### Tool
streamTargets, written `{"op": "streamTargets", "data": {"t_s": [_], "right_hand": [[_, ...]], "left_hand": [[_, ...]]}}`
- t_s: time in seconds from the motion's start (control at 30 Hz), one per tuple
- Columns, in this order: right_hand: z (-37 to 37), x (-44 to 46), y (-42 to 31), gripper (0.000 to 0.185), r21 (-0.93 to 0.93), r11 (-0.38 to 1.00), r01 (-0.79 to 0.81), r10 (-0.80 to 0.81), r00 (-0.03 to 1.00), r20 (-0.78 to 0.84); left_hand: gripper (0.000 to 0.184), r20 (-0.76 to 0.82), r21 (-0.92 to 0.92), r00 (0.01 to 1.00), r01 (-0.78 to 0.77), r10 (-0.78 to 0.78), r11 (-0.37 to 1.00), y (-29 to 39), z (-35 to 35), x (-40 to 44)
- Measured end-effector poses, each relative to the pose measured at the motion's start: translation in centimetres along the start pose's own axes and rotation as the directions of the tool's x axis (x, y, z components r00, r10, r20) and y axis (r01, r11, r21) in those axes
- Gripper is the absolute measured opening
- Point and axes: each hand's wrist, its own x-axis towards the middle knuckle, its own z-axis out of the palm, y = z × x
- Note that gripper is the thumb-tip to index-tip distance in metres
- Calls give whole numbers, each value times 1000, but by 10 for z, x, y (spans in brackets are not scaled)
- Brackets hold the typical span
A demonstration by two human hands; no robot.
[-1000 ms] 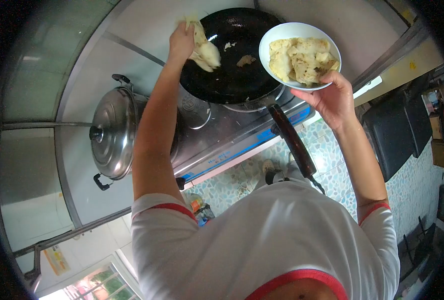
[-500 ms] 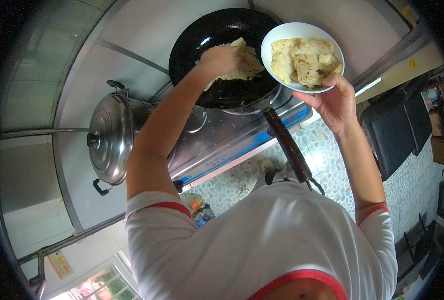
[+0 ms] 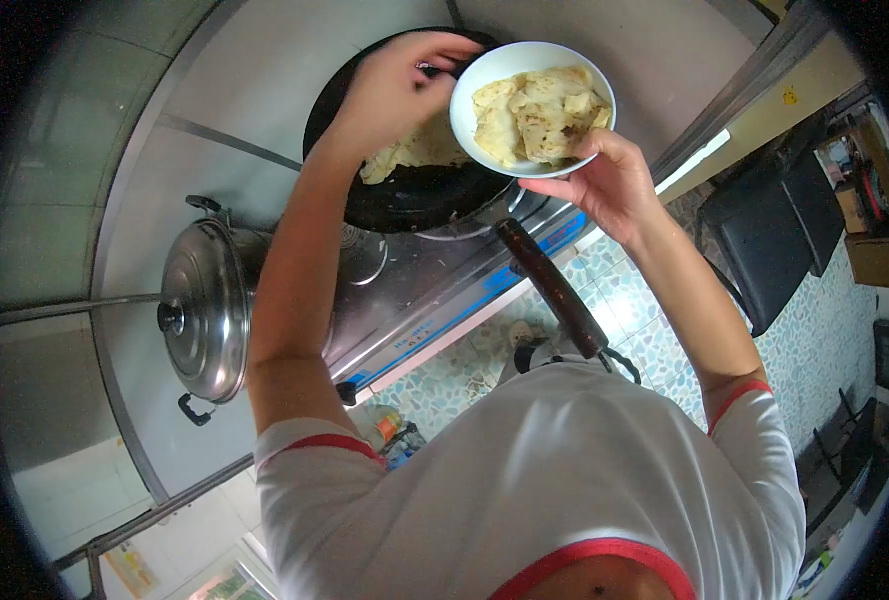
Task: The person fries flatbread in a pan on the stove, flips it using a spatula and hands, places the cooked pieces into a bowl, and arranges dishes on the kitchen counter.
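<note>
Left hand (image 3: 394,85): half-open, I see nothing held
Right hand (image 3: 614,185): grips bowl (image 3: 464,112), one o'clock
Flatbread (image 3: 534,110): some in pan (image 3: 414,207), some left in bowl

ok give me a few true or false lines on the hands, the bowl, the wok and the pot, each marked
1. The right hand holds the white bowl. True.
2. The bowl is empty. False: pale food pieces with browned spots lie in it.
3. The lid is on the steel pot. True.
4. The left hand is on that lid. False: it is over the black wok.
5. No hand is on the wok's long handle. True.
6. The bowl sits on the floor. False: it is held up beside the wok in view, partly in front of its edge.
</note>
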Motion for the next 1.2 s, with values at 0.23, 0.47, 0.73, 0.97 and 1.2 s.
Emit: {"op": "streamTargets", "data": {"t_s": [0.23, 0.47, 0.73, 0.97, 1.2], "right_hand": [[9, 11, 15, 50, -60, 997, -46, 49, 998, 44], [12, 17, 21, 45, -19, 987, -158, 158, 987, -5], [15, 16, 14, 59, -96, 995, -27, 24, 999, -25], [13, 13, 9, 58, -110, 994, 25, -27, 1000, -16], [5, 19, 17, 53, -178, 984, 27, -26, 1000, 9]], "left_hand": [[45, 206, 240, 855, -515, 475, 823, 11, 35, -7], [32, 13, -567, 972, 200, -235, 799, 3, 20, -16], [29, -293, -656, 841, 170, -456, 736, -30, -13, -47], [24, 197, 257, 934, 245, -299, 935, -57, 27, -94], [26, -174, 31, 981, 93, -87, 995, 1, 6, -49]]}}
